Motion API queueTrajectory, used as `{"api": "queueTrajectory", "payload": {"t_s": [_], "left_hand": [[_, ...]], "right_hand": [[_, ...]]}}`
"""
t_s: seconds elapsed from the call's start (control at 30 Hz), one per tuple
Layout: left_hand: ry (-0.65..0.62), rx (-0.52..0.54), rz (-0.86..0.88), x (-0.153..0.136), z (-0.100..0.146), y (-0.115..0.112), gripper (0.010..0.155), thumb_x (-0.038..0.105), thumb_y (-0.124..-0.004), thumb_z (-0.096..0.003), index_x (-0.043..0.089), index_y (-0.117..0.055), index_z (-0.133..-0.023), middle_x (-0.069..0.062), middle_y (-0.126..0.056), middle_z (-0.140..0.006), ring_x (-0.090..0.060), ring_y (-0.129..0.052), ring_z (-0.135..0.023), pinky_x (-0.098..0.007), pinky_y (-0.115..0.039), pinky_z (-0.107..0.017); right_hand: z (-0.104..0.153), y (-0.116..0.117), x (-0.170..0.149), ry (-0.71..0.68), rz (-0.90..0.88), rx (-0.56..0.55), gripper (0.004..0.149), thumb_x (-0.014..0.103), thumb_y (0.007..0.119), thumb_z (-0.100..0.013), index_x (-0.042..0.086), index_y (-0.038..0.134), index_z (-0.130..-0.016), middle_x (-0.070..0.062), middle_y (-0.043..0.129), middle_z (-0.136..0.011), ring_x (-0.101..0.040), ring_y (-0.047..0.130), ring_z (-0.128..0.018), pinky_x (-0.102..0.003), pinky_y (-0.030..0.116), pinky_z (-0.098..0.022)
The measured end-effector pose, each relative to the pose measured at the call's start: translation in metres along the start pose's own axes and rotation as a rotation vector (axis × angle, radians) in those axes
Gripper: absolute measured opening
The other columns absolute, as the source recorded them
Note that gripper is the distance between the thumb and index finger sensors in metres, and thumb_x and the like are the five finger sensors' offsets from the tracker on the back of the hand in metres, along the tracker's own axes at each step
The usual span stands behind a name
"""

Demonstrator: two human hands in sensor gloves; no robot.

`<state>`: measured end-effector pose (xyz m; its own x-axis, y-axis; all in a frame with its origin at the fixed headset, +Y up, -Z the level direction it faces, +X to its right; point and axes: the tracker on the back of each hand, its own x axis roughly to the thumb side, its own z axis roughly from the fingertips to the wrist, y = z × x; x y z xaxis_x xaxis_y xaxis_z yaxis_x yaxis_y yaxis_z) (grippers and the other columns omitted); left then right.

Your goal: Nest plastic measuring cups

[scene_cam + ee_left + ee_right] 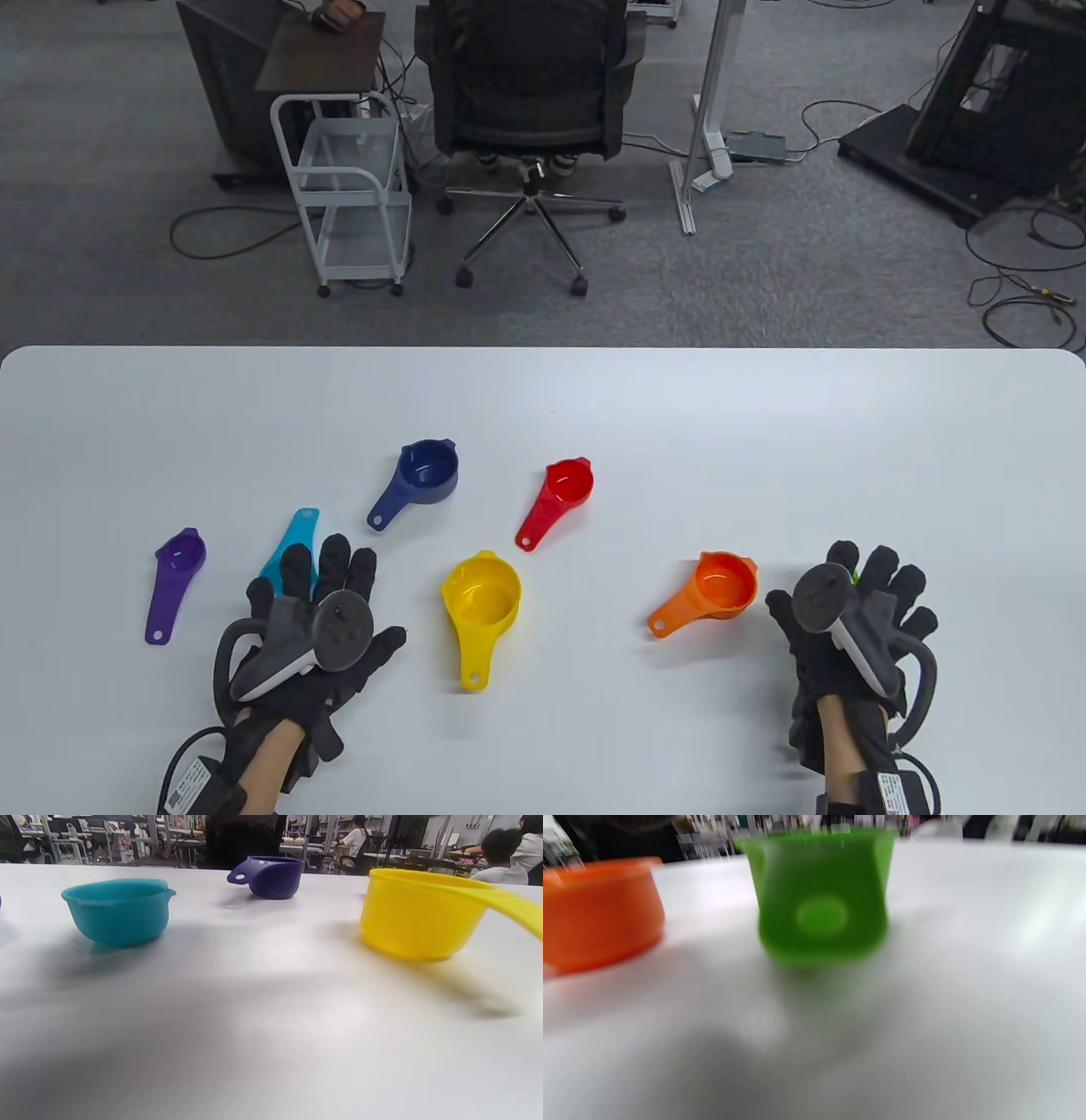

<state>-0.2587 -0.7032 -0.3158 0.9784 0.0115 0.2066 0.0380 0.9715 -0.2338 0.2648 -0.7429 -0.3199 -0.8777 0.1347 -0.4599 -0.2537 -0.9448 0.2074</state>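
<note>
Cups (482, 594) upright, apart, unnested.

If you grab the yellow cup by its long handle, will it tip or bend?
Probably not bend: the yellow cup looks like stiff moulded plastic. It's empty, so likely light. It sits on a flat base on the table, so it shouldn't roll, though the bowl may dip when lifted by the handle's end.

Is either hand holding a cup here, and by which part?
Neither: the left hand hovers over the teal cup, the right hand over the green cup.
</note>
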Motion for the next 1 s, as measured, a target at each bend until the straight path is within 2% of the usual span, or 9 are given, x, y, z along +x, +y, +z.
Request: {"api": "queueTrajectory", "payload": {"t_s": [0.17,0.27,0.37,0.47,0.57,0.7,0.8,0.87,1.0], "left_hand": [[0.009,-0.037,0.001,-0.001,-0.004,-0.005,0.089,0.070,-0.051,-0.0515,0.023,-0.014,-0.118,-0.014,-0.005,-0.123,-0.060,-0.007,-0.105,-0.081,-0.013,-0.062],[0.012,-0.055,0.012,-0.003,-0.006,-0.007,0.089,0.070,-0.051,-0.0515,0.023,-0.014,-0.118,-0.015,-0.005,-0.122,-0.060,-0.006,-0.105,-0.081,-0.013,-0.062],[0.023,-0.046,0.011,-0.005,-0.005,-0.006,0.090,0.070,-0.051,-0.0515,0.021,-0.013,-0.117,-0.016,-0.004,-0.122,-0.060,-0.006,-0.104,-0.081,-0.013,-0.062],[0.032,-0.010,0.016,-0.009,-0.003,0.000,0.090,0.070,-0.051,-0.0515,0.021,-0.013,-0.117,-0.016,-0.004,-0.122,-0.060,-0.005,-0.104,-0.081,-0.012,-0.062],[0.030,0.019,0.030,-0.010,-0.001,0.004,0.090,0.070,-0.051,-0.0517,0.021,-0.013,-0.117,-0.016,-0.004,-0.122,-0.060,-0.005,-0.104,-0.081,-0.012,-0.062],[0.024,0.041,0.025,-0.010,0.002,0.007,0.091,0.070,-0.052,-0.0517,0.021,-0.013,-0.117,-0.016,-0.004,-0.122,-0.061,-0.005,-0.104,-0.081,-0.012,-0.061],[0.018,0.048,0.014,-0.010,0.005,0.010,0.091,0.070,-0.051,-0.0516,0.020,-0.013,-0.117,-0.017,-0.004,-0.122,-0.061,-0.004,-0.103,-0.081,-0.012,-0.061],[0.021,0.049,0.015,-0.013,0.007,0.010,0.091,0.070,-0.051,-0.0516,0.020,-0.012,-0.117,-0.017,-0.003,-0.122,-0.060,-0.003,-0.103,-0.081,-0.012,-0.061],[0.033,0.066,0.031,-0.019,0.010,0.013,0.092,0.070,-0.051,-0.0517,0.020,-0.012,-0.117,-0.017,-0.003,-0.121,-0.060,-0.002,-0.103,-0.081,-0.011,-0.061]], "right_hand": [[-0.012,0.013,-0.001,0.062,0.002,0.057,0.085,0.059,0.054,-0.056,0.026,0.001,-0.113,-0.034,-0.009,-0.115,-0.062,0.009,-0.101,-0.078,0.022,-0.071],[-0.007,0.010,0.001,0.057,0.048,-0.039,0.076,0.049,0.057,-0.060,0.027,0.009,-0.115,-0.035,0.007,-0.119,-0.061,0.029,-0.101,-0.073,0.033,-0.072],[0.004,-0.001,0.006,0.003,0.009,-0.109,0.079,0.050,0.057,-0.061,0.018,0.010,-0.116,-0.040,0.011,-0.115,-0.062,0.034,-0.095,-0.074,0.037,-0.068],[0.033,-0.023,0.028,-0.148,-0.095,-0.256,0.083,0.052,0.056,-0.060,0.011,0.011,-0.117,-0.042,0.015,-0.112,-0.062,0.039,-0.091,-0.073,0.041,-0.065],[0.069,-0.032,0.072,-0.326,-0.151,-0.306,0.084,0.054,0.056,-0.060,0.008,0.015,-0.118,-0.044,0.021,-0.111,-0.062,0.044,-0.088,-0.073,0.044,-0.063],[0.114,-0.022,0.154,-0.490,-0.154,-0.199,0.085,0.055,0.054,-0.061,0.009,0.013,-0.118,-0.042,0.019,-0.112,-0.060,0.042,-0.090,-0.073,0.042,-0.065],[0.142,-0.008,0.222,-0.611,-0.062,-0.174,0.085,0.054,0.055,-0.061,0.007,0.014,-0.118,-0.043,0.019,-0.112,-0.061,0.039,-0.092,-0.075,0.040,-0.066],[0.153,0.002,0.259,-0.639,0.034,-0.195,0.085,0.053,0.055,-0.061,0.007,0.015,-0.118,-0.043,0.019,-0.112,-0.062,0.039,-0.091,-0.075,0.039,-0.066],[0.157,0.018,0.303,-0.635,0.129,-0.169,0.085,0.053,0.056,-0.061,0.007,0.015,-0.118,-0.043,0.019,-0.112,-0.061,0.037,-0.092,-0.075,0.038,-0.066]]}}
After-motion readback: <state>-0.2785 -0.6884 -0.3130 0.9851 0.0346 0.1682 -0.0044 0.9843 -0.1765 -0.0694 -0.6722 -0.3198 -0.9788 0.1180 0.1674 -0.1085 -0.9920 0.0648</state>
